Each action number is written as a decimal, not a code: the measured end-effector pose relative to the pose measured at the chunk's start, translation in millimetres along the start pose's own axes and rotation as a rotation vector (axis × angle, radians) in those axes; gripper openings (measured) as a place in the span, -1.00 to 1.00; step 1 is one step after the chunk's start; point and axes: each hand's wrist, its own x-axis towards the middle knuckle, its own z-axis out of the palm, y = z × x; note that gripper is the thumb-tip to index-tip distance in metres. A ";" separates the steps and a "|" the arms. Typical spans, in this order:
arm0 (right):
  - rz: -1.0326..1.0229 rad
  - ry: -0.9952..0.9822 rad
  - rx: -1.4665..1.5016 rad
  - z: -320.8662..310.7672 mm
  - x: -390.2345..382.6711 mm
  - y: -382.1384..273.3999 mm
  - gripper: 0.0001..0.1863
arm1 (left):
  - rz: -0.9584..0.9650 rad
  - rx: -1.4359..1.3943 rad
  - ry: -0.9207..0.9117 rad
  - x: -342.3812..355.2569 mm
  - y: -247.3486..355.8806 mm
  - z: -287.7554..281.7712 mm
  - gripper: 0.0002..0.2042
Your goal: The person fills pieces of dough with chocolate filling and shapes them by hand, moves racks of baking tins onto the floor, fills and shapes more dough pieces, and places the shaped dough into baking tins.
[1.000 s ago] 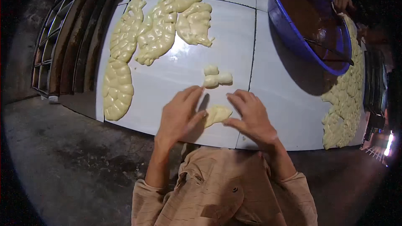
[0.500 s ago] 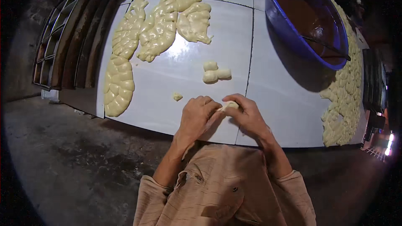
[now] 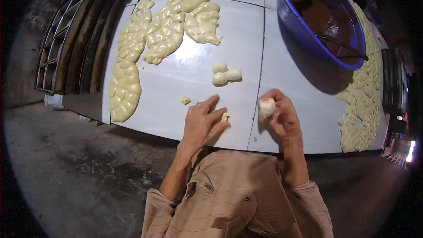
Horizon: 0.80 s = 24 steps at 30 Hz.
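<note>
A pale, rounded dough piece (image 3: 267, 107) sits in the fingers of my right hand (image 3: 284, 117), its end facing up. My left hand (image 3: 200, 119), over the near part of the table, pinches a small dough scrap (image 3: 225, 117) between thumb and forefinger; another finger stretches away from them. Beyond my hands lie a few stubby dough pieces (image 3: 226, 76) touching one another. Close to the left fingers rests a separate little dough bit (image 3: 186, 100).
White tiled table (image 3: 176, 83) underneath. Shiny flattened dough sheets (image 3: 165, 31) cover its far left, more dough (image 3: 363, 92) its right edge. A blue basin (image 3: 304, 31) holds brown liquid and a dark stick (image 3: 343, 47). Metal trays (image 3: 66, 35) stand at left.
My hands, close together on one dough piece before, have come apart. The right moved right and up with the rounded piece; the left stays with a small scrap. A blurred shape now shows over the basin.
</note>
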 end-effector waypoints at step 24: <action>-0.334 0.155 -0.379 19.1 -12.2 -32.7 -0.76 | 0.148 -1.033 0.244 111.9 114.3 52.3 0.03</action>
